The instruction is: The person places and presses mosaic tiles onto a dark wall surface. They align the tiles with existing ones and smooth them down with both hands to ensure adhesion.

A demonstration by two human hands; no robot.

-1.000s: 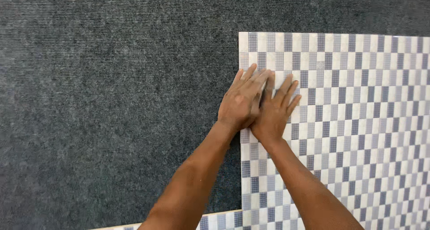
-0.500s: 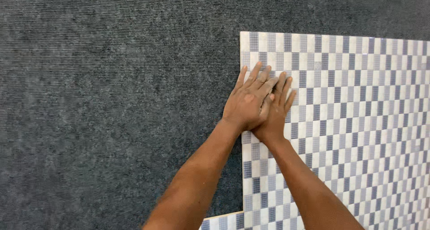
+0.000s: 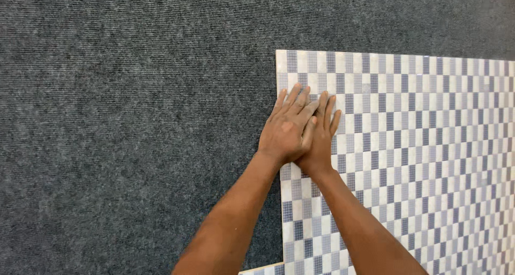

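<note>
A large tile (image 3: 418, 146) with a grey, white and lilac checker pattern lies flat on dark grey carpet (image 3: 129, 125), filling the right half of the head view. My left hand (image 3: 284, 130) lies palm down on the tile near its left edge, fingers spread flat. It overlaps my right hand (image 3: 323, 135), which is also pressed flat on the tile just to its right. Both forearms come up from the bottom of the frame. Neither hand holds anything.
The corner of a second patterned tile (image 3: 263, 269) shows at the bottom edge, just left of the big tile. Ribbed carpet covers the whole left side and the top.
Both hands have stayed stacked on the tile and slid slightly toward its left edge. The view has shifted a little, so the tile sits lower in frame.
</note>
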